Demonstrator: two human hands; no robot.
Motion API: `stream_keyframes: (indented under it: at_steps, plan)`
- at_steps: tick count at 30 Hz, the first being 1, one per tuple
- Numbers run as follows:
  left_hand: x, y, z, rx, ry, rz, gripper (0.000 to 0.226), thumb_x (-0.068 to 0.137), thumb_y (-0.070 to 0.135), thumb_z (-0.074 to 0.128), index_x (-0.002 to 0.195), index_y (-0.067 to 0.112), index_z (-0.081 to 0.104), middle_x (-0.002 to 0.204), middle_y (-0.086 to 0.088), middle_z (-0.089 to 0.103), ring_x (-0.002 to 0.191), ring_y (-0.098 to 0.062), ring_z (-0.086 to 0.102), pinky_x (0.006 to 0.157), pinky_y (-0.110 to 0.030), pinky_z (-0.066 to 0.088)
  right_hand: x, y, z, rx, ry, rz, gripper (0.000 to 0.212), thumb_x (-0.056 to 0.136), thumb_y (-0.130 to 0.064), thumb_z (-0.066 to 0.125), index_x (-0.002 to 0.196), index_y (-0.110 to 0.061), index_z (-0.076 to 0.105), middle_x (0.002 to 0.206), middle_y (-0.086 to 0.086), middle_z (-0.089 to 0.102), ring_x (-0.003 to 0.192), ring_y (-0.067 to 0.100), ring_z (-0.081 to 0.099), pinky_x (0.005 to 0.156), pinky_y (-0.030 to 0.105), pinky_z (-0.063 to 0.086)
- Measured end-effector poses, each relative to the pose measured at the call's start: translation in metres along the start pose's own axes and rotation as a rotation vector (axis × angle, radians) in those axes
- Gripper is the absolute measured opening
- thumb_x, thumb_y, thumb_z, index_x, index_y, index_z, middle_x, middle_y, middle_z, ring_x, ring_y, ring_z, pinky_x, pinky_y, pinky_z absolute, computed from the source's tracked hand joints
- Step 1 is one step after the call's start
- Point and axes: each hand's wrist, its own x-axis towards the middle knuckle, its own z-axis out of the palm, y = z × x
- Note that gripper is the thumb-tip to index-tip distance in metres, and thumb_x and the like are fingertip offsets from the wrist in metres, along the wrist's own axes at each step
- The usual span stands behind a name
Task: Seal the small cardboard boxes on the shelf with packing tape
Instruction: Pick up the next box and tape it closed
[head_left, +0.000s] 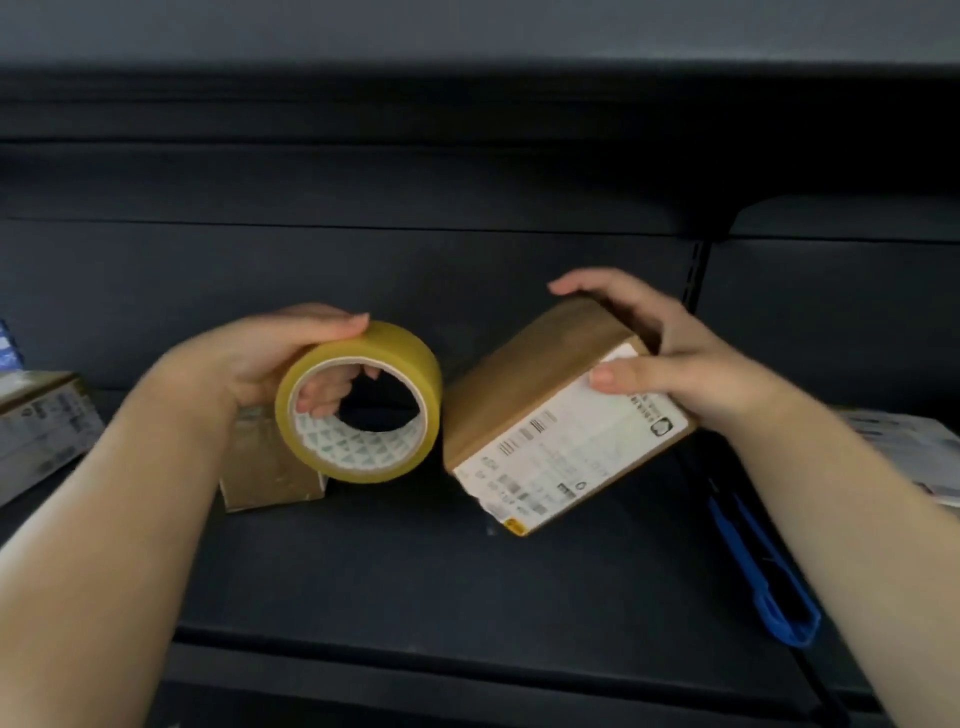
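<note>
The left hand (270, 358) holds a roll of yellowish packing tape (363, 402) above the dark shelf (415, 571), its grip curled through the core with the thumb on the outer rim. Just beside the roll, the right hand (670, 353) grips a small cardboard box (545, 415) with a white shipping label, tilted over the middle of the shelf. A second brown box (270, 467) sits under the left wrist. Another labelled box (41, 421) lies at the left edge, a blue tool (763, 577) near the right edge.
</note>
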Motion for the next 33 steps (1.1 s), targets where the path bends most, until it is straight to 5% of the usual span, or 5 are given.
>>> stream_keyframes:
  at_steps: [7,13,17,25,33]
  plan:
    - [0.005,0.020,-0.007,0.682,0.098,-0.387,0.057,0.044,0.075,0.071,0.057,0.019,0.071,0.059,-0.007,0.061,0.059,-0.022,0.058,0.062,-0.029,0.046,-0.024,0.045,0.015,0.182,0.099,0.098,0.067,0.054,-0.027,0.075,0.118,-0.027,0.054,0.106,0.001,0.059,0.093,0.020,0.062,0.072,0.031,0.054]
    - [0.016,-0.005,0.003,0.630,0.028,-0.502,0.034,0.061,0.054,0.067,0.055,0.021,0.073,0.050,0.010,0.063,0.048,0.000,0.057,0.051,-0.013,0.044,-0.036,0.062,0.012,0.159,0.076,0.152,0.072,0.052,-0.027,0.077,0.120,-0.029,0.055,0.108,-0.005,0.063,0.100,0.018,0.061,0.081,0.029,0.053]
    - [0.028,-0.012,0.010,0.687,0.041,-0.581,0.050,0.058,0.061,0.071,0.071,0.012,0.076,0.070,-0.009,0.061,0.069,-0.019,0.056,0.073,-0.035,0.046,-0.042,0.066,0.002,0.082,0.009,0.237,0.078,0.052,-0.031,0.079,0.126,-0.036,0.053,0.121,-0.002,0.059,0.110,0.015,0.059,0.086,0.026,0.050]
    - [0.060,-0.026,0.037,0.851,0.003,-0.725,0.036,0.072,0.050,0.068,0.051,0.022,0.068,0.055,0.000,0.056,0.059,-0.017,0.054,0.062,-0.030,0.045,-0.046,0.059,-0.012,-0.376,-0.263,0.525,0.093,0.060,-0.051,0.079,0.133,-0.057,0.023,0.145,-0.021,0.027,0.135,0.004,0.026,0.115,0.033,0.017]
    - [0.075,-0.028,0.049,1.048,0.009,-0.736,0.033,0.063,0.045,0.072,0.040,0.022,0.065,0.038,0.010,0.053,0.042,-0.008,0.051,0.046,-0.019,0.041,0.009,0.019,0.026,-1.155,-0.553,0.409,0.134,0.049,-0.081,0.060,0.144,-0.030,-0.019,0.156,-0.002,-0.018,0.139,0.011,-0.022,0.107,0.039,-0.021]
